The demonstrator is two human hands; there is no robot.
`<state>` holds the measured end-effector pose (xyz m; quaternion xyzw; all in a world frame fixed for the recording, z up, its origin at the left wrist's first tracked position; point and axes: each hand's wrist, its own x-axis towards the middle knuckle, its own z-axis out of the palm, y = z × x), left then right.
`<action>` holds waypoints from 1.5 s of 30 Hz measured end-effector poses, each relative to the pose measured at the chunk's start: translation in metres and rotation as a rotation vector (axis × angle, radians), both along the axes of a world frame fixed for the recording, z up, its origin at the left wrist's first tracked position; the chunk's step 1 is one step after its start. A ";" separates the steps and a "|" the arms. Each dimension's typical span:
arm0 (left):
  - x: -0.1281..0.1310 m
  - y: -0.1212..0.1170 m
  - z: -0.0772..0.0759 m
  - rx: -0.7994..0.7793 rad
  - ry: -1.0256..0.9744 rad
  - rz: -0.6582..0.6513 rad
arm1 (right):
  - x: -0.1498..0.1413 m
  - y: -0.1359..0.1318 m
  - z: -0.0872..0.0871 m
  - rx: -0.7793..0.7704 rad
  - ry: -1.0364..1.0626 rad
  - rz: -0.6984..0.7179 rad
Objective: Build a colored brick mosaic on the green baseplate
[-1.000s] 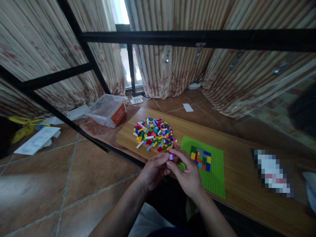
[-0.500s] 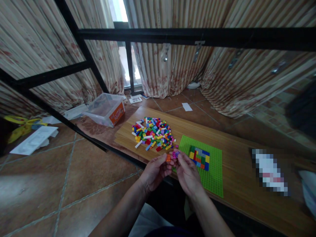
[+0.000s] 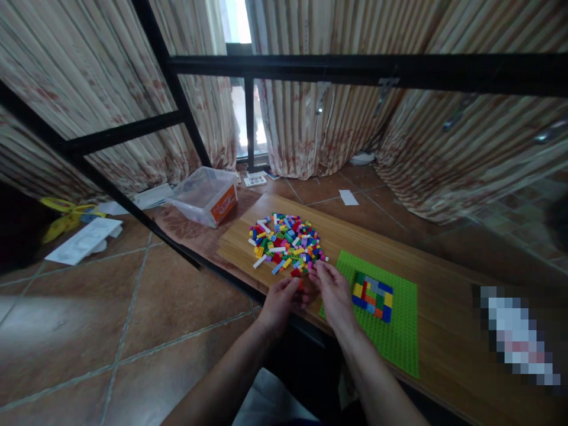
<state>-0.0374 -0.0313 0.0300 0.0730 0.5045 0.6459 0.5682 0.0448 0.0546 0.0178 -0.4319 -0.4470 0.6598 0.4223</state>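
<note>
My left hand (image 3: 283,300) is closed on a small orange brick (image 3: 300,284), low over the near edge of the board. Beside it, my right hand (image 3: 333,291) reaches to the near right edge of a pile of toy bricks (image 3: 286,244). Its fingertips are pinched together by some magenta bricks; whether one is between them is hidden. To the right lies a green baseplate (image 3: 404,322), partly behind my right wrist. A block of blue, yellow, red, green and orange bricks (image 3: 373,297) is built on it.
Everything rests on a wooden board (image 3: 448,307). A clear plastic bin (image 3: 202,195) with an orange label stands beyond its left end. A black metal frame (image 3: 284,66) crosses in front of the curtains. A blurred-out item (image 3: 519,337) lies at the right.
My right hand has moved from beside the left hand toward the pile, and the purple brick at its fingertips no longer shows. The view has shifted left.
</note>
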 end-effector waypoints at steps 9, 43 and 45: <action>-0.018 0.014 -0.016 -0.026 0.370 0.007 | 0.022 -0.005 -0.005 0.522 -0.631 0.182; -0.148 0.073 0.010 -0.654 1.745 -0.006 | 0.029 -0.022 -0.004 0.718 -0.552 0.229; -0.146 0.074 0.009 -0.636 1.736 0.001 | 0.030 -0.022 -0.004 0.707 -0.550 0.238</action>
